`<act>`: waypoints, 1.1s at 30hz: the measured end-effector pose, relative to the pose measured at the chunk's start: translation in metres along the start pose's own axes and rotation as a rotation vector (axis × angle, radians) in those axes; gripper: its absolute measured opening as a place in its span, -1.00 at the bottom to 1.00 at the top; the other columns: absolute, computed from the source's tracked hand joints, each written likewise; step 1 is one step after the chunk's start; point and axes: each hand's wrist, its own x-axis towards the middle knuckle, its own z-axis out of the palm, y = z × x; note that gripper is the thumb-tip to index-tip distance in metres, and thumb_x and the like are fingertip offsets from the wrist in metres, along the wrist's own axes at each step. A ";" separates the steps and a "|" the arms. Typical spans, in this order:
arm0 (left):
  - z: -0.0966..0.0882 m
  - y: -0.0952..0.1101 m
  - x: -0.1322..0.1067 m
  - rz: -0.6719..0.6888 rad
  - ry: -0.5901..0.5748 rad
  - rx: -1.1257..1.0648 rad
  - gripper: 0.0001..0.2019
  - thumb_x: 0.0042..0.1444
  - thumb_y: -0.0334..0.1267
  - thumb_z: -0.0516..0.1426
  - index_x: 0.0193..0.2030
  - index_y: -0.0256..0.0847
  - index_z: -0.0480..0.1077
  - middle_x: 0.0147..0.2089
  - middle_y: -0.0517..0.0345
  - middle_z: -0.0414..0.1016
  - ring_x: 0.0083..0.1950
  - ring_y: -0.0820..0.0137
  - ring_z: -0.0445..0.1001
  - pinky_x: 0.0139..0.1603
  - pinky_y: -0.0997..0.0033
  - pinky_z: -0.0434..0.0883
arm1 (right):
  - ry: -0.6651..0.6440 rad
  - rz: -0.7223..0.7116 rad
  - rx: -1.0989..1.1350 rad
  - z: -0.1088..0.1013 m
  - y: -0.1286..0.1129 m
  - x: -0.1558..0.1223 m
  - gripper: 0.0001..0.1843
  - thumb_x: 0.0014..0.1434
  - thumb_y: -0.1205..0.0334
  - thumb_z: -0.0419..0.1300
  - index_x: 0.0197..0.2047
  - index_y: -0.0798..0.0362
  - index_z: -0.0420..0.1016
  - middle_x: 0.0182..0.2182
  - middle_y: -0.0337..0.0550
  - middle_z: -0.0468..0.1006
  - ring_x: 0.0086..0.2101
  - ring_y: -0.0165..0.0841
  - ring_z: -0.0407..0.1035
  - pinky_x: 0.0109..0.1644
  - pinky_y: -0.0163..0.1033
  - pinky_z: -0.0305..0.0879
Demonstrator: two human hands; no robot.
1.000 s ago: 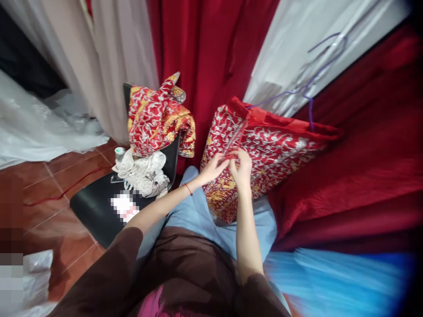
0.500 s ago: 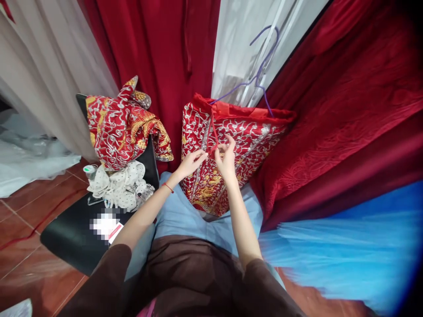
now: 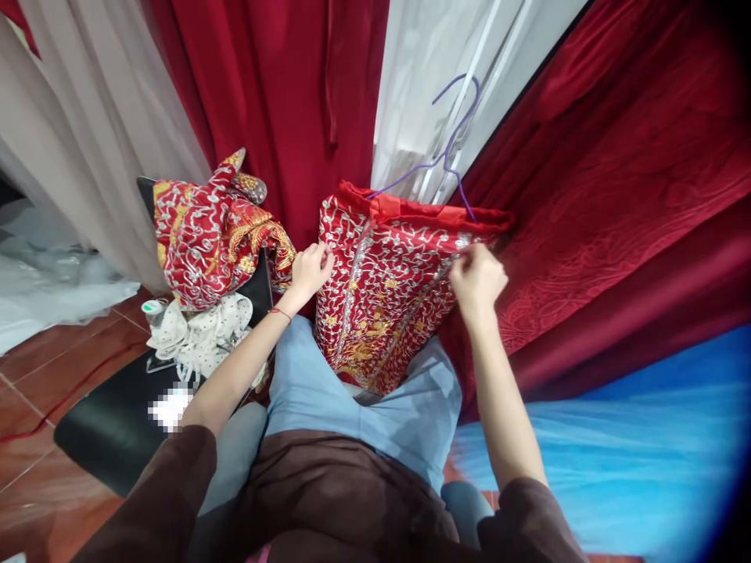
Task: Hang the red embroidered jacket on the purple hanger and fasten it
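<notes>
Red skirt-like garment (image 3: 387, 289), silver/gold embroidery, upright btwn knees, lower end at the lap, red waistband up top.

Nearest: brown top (image 3: 340, 485), then lt-blue trousers (image 3: 310, 383) either side of garment's lower end. L forearm, w/ thin red bracelet (image 3: 280, 313), cuts across black chair (image 3: 99, 438), hiding part of seat. On seat: pixelated white patch (image 3: 169, 407), can't ID; beyond it, bunched white polka-dot cloth (image 3: 211, 336) + small green-topped container (image 3: 153, 308). R side, near: blue tulle (image 3: 587, 469), beside R arm.

L hand (image 3: 312, 272) at garment's L edge, fingers curled in; R hand (image 3: 479, 283) by its upper R side, loosely fisted. Can't tell if either pinches cloth. Hands well apart, garment btwn.

Second embroidered garment (image 3: 193, 242), red w/ gold + silver, heaped over chair back, just past L hand. Purple hanger (image 3: 448, 148) rises from waistband, hook up.

Farther: dk-red patterned drape (image 3: 616, 219) crowds R side, close to R hand. Tiled floor (image 3: 82, 344) + white sheer fabric (image 3: 52, 289) far L. Bkgd, L to R: beige drape (image 3: 117, 117), plain red drape (image 3: 282, 117), white fabric (image 3: 411, 94) behind hanger.
</notes>
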 end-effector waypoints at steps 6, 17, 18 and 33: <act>0.025 0.050 0.037 0.107 0.021 -0.620 -0.75 0.25 -0.15 0.11 -0.01 -0.20 0.27 -0.07 -0.01 0.50 -0.05 0.35 0.50 0.08 0.29 0.39 | -0.260 -0.356 0.237 0.036 -0.083 -0.011 -0.74 0.17 0.26 0.04 -0.09 0.13 0.39 -0.14 0.16 0.50 -0.16 -0.09 0.41 -0.10 0.00 0.38; 0.023 0.065 0.073 -0.170 -0.073 -1.110 -0.86 0.29 -0.20 0.11 -0.25 -0.19 0.29 -0.55 0.38 0.22 -0.55 0.60 0.20 -0.52 0.60 0.15 | -0.351 -0.234 0.871 0.073 -0.131 0.026 -0.89 0.22 0.31 0.02 -0.34 0.02 0.32 -0.36 -0.12 0.57 -0.34 -0.32 0.45 -0.07 -0.14 0.40; 0.020 0.066 0.075 -0.167 -0.088 -1.126 -0.87 0.29 -0.21 0.12 -0.25 -0.18 0.28 -0.57 0.40 0.19 -0.58 0.61 0.16 -0.54 0.60 0.10 | -0.360 -0.238 0.891 0.071 -0.129 0.029 -0.90 0.21 0.29 0.06 -0.36 0.02 0.33 -0.37 -0.14 0.57 -0.35 -0.34 0.45 -0.08 -0.16 0.39; -0.013 0.058 0.087 -0.033 -0.301 -0.880 -0.67 0.05 -0.04 0.29 -0.25 -0.29 0.47 -0.44 0.14 0.55 -0.51 0.55 0.42 -0.46 0.55 0.35 | -0.579 -0.155 1.186 0.075 -0.110 0.059 -0.73 0.04 0.08 0.33 -0.41 0.05 0.36 -0.45 -0.25 0.49 -0.40 -0.43 0.38 -0.22 -0.28 0.36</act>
